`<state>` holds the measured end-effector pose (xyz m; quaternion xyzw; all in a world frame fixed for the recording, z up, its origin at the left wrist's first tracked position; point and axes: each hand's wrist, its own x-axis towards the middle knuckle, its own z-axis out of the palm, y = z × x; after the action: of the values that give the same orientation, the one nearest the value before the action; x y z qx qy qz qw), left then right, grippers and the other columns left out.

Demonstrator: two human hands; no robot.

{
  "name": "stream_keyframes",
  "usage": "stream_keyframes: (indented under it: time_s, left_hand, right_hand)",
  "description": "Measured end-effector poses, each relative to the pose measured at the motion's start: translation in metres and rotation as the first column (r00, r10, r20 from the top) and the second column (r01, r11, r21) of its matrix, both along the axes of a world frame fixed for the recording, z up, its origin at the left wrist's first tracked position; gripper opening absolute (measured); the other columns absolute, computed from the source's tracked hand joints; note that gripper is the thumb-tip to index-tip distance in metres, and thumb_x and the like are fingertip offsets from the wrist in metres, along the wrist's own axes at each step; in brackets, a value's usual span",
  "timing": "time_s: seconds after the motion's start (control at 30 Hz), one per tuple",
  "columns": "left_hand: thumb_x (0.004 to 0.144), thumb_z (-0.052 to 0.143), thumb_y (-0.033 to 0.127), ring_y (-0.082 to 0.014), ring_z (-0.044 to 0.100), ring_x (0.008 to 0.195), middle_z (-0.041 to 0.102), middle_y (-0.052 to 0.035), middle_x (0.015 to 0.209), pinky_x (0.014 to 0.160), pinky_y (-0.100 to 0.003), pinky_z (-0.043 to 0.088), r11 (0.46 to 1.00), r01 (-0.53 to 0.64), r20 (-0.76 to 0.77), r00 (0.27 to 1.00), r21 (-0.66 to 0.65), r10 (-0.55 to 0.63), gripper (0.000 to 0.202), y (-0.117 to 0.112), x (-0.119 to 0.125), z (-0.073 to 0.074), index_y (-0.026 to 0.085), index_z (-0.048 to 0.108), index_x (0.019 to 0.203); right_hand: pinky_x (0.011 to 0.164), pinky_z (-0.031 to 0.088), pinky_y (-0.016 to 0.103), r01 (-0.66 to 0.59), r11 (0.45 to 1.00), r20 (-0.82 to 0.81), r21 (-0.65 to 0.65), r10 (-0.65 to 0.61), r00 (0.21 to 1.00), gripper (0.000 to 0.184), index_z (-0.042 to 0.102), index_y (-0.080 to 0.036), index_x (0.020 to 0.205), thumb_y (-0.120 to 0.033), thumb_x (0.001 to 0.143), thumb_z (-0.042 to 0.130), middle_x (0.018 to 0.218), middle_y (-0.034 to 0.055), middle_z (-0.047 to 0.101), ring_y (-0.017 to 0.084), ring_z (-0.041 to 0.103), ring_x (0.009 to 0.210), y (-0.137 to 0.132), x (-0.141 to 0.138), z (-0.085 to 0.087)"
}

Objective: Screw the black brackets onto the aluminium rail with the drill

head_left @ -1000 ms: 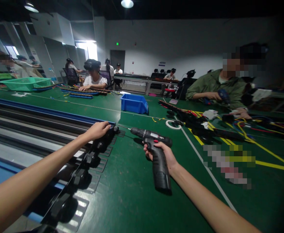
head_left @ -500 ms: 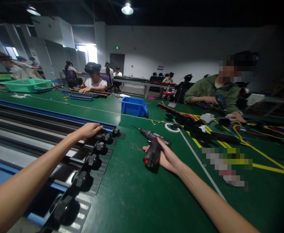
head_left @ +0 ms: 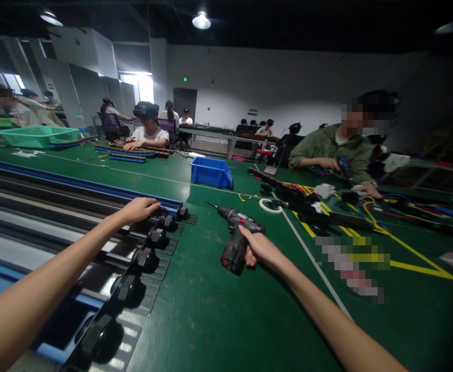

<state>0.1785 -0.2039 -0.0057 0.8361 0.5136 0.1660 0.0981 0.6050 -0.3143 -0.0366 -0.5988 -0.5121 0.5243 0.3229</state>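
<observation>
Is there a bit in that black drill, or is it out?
In: a thin bit juts from the nose of the black drill. Whether it is spinning, I cannot tell.

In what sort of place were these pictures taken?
Probably an assembly workshop: the right hand holds a drill, coloured wires lie on the green table, and a co-worker is beside them.

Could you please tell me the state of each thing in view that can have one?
Black drill, bit fitted; whether it is running cannot be told.
Right hand, touching the drill; firmness of grip unclear.
Left hand, palm down over the end of the rails.
Blue bin, upright, open-topped; contents hidden.
Green basket, upright, open-topped.
White ring, lying flat.
Middle ceiling lamp, lit.
Green sign, lit.
</observation>
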Motion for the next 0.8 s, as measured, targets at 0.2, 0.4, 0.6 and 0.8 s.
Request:
stream_keyframes:
  time_s: [0.2,0.4,0.6,0.8]
  left_hand:
    - [0.091,0.036,0.058,-0.0277,0.065,0.094,0.072,-0.0102,0.102,0.084,-0.031,0.044,1.000,-0.014,0.009,1.000,-0.014,0.014,0.051,0.001,-0.001,-0.001,0.020,0.070,0.100]
    - [0.093,0.034,0.057,-0.0277,0.064,0.098,0.071,-0.0110,0.106,0.084,-0.031,0.044,1.000,-0.005,-0.003,1.000,0.004,0.005,0.052,0.001,0.000,-0.002,0.020,0.070,0.102]
    - [0.094,0.034,0.052,-0.0271,0.065,0.093,0.072,-0.0109,0.099,0.078,-0.031,0.042,0.999,-0.019,-0.048,0.999,0.028,0.020,0.047,0.000,0.002,0.000,0.020,0.069,0.093]
    - [0.096,0.033,0.050,-0.0241,0.065,0.089,0.072,-0.0097,0.095,0.074,-0.029,0.041,0.997,-0.028,-0.077,0.996,0.075,0.034,0.045,-0.002,0.004,0.002,0.020,0.067,0.090]
  right_hand:
    - [0.038,0.042,0.025,-0.014,0.988,0.360,0.154,-0.043,0.932,0.073,0.061,-0.016,0.050,-0.075,0.086,0.037,0.045,0.0119,0.062,0.016,0.054,0.034,0.003,0.014,0.006]
    - [0.049,0.031,0.027,0.049,0.814,0.551,0.579,-0.435,0.712,0.064,0.064,-0.016,0.057,-0.068,0.087,0.041,0.052,0.0038,0.058,0.017,0.053,0.052,0.000,0.034,0.007]
    - [0.061,0.040,0.027,0.158,0.692,0.494,0.704,-0.637,0.591,0.042,0.071,-0.014,0.092,-0.048,0.089,0.048,0.071,0.0075,0.069,0.021,0.060,0.066,0.058,0.091,-0.004]
    - [0.068,0.046,0.029,0.140,0.836,0.700,0.531,-0.525,0.484,0.026,0.076,-0.019,0.093,-0.029,0.073,0.065,0.089,0.0118,0.075,0.024,0.068,0.078,0.146,0.135,-0.005]
